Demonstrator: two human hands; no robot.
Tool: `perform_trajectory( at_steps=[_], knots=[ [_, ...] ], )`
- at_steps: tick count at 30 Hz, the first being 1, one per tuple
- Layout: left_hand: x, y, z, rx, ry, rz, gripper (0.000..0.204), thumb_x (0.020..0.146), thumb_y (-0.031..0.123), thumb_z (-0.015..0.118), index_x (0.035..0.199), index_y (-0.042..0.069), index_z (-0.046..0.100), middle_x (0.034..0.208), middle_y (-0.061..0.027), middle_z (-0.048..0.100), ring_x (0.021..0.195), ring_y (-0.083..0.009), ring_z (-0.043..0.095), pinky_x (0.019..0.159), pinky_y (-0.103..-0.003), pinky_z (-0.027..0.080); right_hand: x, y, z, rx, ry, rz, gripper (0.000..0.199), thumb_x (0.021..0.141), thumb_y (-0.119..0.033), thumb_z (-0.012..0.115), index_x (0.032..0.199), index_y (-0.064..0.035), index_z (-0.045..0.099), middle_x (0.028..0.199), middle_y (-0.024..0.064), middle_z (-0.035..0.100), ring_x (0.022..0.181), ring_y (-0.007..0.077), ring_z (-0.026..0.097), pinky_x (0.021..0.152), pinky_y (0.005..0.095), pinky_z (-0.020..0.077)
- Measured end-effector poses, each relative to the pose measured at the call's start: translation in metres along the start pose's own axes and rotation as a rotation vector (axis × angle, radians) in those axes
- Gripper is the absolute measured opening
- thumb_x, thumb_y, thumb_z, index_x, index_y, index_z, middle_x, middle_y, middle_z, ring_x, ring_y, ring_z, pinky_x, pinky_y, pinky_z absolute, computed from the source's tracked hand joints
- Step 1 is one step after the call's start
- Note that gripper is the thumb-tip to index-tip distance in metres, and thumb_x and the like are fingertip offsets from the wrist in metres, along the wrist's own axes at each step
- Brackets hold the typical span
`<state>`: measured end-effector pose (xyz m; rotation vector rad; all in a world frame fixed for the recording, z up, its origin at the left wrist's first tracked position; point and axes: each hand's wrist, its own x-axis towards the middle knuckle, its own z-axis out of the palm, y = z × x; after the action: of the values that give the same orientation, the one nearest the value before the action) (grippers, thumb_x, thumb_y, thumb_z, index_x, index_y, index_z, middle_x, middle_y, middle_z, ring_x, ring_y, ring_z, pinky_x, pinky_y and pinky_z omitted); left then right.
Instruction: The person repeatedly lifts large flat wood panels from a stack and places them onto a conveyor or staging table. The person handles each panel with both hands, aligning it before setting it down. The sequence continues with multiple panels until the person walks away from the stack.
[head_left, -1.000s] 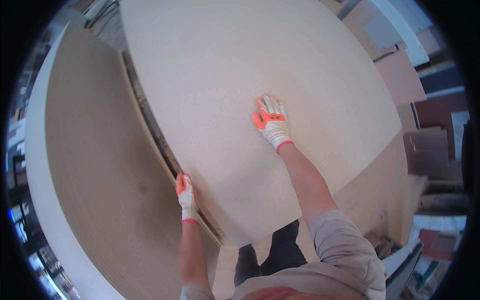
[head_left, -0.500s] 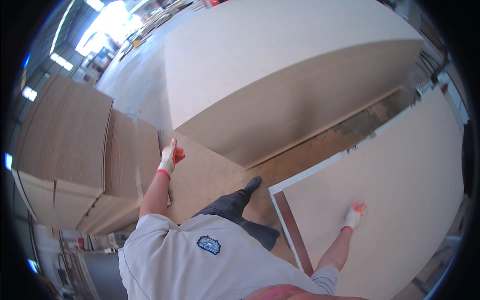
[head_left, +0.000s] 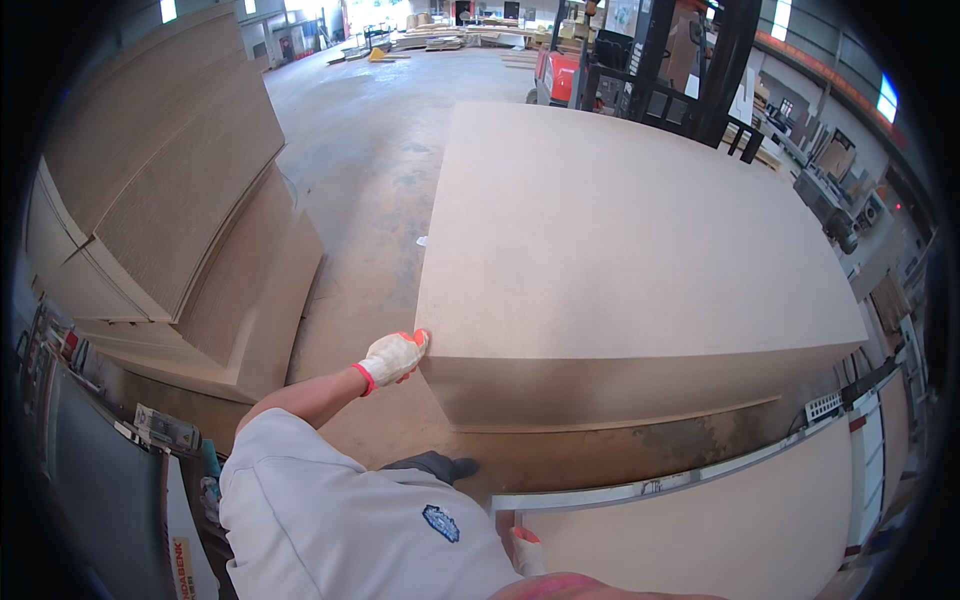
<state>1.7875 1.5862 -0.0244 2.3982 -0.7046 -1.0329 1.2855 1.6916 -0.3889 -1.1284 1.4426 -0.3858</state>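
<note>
At the near left corner of a tall stack of tan boards, my left hand wears a white glove with orange fingertips and a pink cuff. Its thumb rests on the top sheet's corner, and the fingers curl below it against the stack's edge. Lower down, my right hand, in a matching glove, is at the left end of a single tan board on a pale-edged table. My body hides most of that hand, so its grip is unclear.
Another stack of brown boards stands to the left, across a strip of concrete floor. Behind the large stack is a red and black forklift. Dark grey panels stand at the lower left. Machinery lines the right side.
My view has turned toward the large stack. My left hand has gone from hanging free beside it to its near corner. My right hand has left the board's middle for its left end.
</note>
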Motion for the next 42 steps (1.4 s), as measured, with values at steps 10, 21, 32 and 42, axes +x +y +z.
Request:
perform_trajectory(
  at_steps=[10, 21, 32, 42],
  knots=[
    [0.013, -0.049, 0.002, -0.513, -0.386, 0.01, 0.075, 0.103, 0.07, 0.047, 0.075, 0.002, 0.064, 0.065, -0.0104, 0.064, 0.058, -0.0218, 0.063, 0.059, -0.039, 0.053, 0.031, -0.395, 0.126, 0.657, -0.955, -0.011, 0.074, 0.106, -0.046, 0.061, 0.156, 0.0042, 0.041, 0.155, 0.0222, 0.052, 0.143, 0.0341, 0.051, 0.121, 0.0476, 0.0385],
    [0.025, -0.055, 0.023, -1.08, -0.547, -0.304, 0.068, 0.107, 0.058, 0.051, 0.097, -0.005, 0.071, 0.072, -0.0175, 0.069, 0.059, -0.0331, 0.064, 0.063, -0.048, 0.057, 0.065, -0.433, 0.17, 0.52, -0.821, 0.051, 0.05, 0.105, -0.039, 0.064, 0.139, -0.002, 0.063, 0.138, 0.0133, 0.067, 0.125, 0.0282, 0.064, 0.11, 0.0469, 0.0488],
    [0.003, -0.055, 0.003, -0.663, -0.603, 0.068, 0.058, 0.105, 0.057, 0.057, 0.086, 0.006, 0.076, 0.065, -0.0094, 0.07, 0.052, -0.0165, 0.062, 0.051, -0.032, 0.048, 0.037, -0.424, 0.166, 0.735, -0.813, 0.047, 0.053, 0.105, -0.043, 0.063, 0.141, -0.0037, 0.058, 0.135, 0.016, 0.067, 0.128, 0.032, 0.063, 0.113, 0.0493, 0.0472],
    [-0.043, -0.122, 0.127, -0.132, -1.312, 0.391, 0.049, 0.105, 0.052, 0.063, 0.114, 0.006, 0.075, 0.108, -0.0106, 0.076, 0.085, -0.0189, 0.073, 0.081, -0.034, 0.058, -0.091, -0.289, 0.103, 1.173, -0.266, -0.16, 0.048, 0.101, -0.04, 0.067, 0.138, -0.0105, 0.057, 0.136, 0.0121, 0.064, 0.123, 0.0361, 0.063, 0.104, 0.0549, 0.0528]
  ],
)
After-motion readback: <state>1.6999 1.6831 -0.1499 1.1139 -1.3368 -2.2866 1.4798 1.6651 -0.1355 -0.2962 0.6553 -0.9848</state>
